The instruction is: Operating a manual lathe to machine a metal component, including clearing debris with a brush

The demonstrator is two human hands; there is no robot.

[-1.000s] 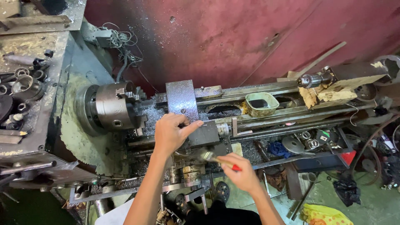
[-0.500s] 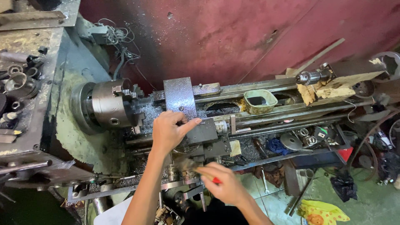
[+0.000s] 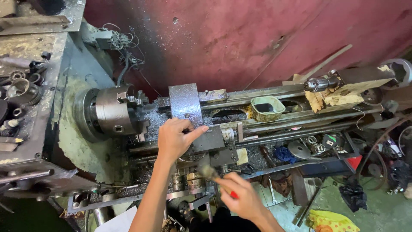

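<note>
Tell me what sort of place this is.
Most likely a small metalworking shop: a worn lathe with a three-jaw chuck, metal chips on its bed, and loose tools and parts in the tray beside it.
</note>
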